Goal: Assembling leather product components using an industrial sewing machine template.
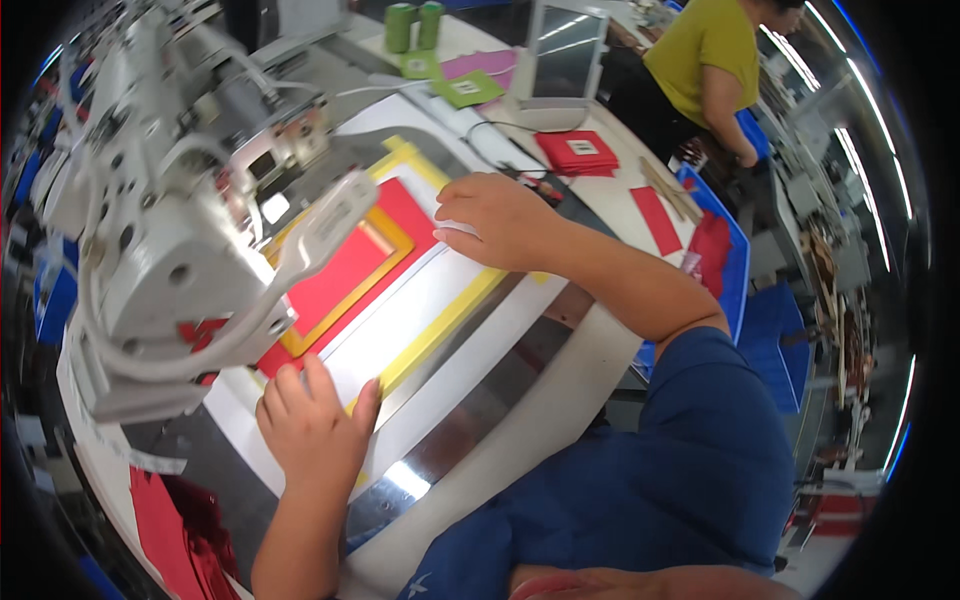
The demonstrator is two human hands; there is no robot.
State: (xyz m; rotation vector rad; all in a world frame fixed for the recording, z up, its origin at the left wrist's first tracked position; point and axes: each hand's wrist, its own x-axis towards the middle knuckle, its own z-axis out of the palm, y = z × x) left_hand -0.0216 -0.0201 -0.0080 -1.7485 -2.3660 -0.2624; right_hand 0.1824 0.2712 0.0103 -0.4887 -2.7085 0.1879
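Yellow-edged flat sewing template (pixel 430 320), a clear plastic sheet with red fabric (pixel 345 270) clamped in its window, lies flat on the grey machine table (pixel 560 390) under the head of the white industrial sewing machine (pixel 170 230). I judge it light, stiff enough to slide as one plate, a bit slick on top; best held by flat palm pressure near its edges rather than pinched.

My left hand (pixel 315 425) lies spread, fingers extended, pressing on the near corner of the template. My right hand (pixel 500 220) rests palm down on the far edge, fingers loosely curled over it, gripping nothing that I can see.

Beyond: stack of red fabric pieces (pixel 578 152) on the table, green thread cones (pixel 414 26) at the back, blue plastic bin (pixel 735 270) with more red pieces at the right side. Loose red scraps (pixel 175 530) sit at the lower left. A co-worker in a yellow-green shirt (pixel 705 55) stands well apart.
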